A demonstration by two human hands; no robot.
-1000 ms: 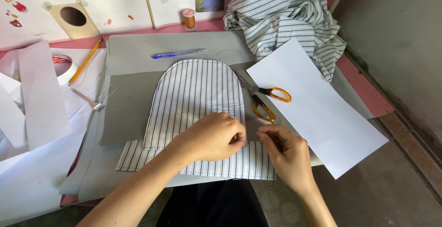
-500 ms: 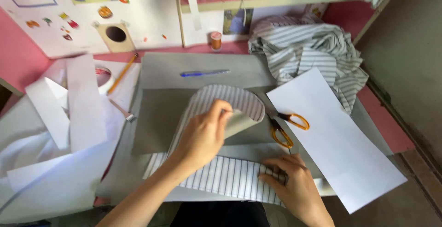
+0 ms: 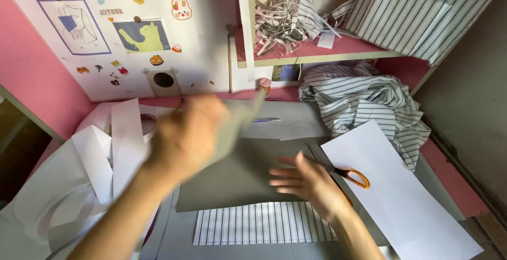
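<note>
My left hand (image 3: 182,141) is raised above the table and blurred, shut on a grey piece (image 3: 240,120) that it lifts up and to the left. My right hand (image 3: 311,183) lies flat with fingers spread on a dark grey sheet (image 3: 227,178) in the middle of the table. A strip of white fabric with dark stripes (image 3: 264,223) lies just below that sheet, near me. Orange-handled scissors (image 3: 355,177) rest right beside my right hand, their blades hidden under it.
A long white paper sheet (image 3: 401,196) lies to the right. A heap of striped cloth (image 3: 364,99) sits at the back right, a blue pen (image 3: 266,120) behind the sheet. White paper strips (image 3: 105,149) and a tape roll (image 3: 149,123) are at the left.
My left hand has lifted the arch-shaped piece off the table, up and to the left. My right hand has moved from the striped strip's edge onto the grey sheet. The view tilted up.
</note>
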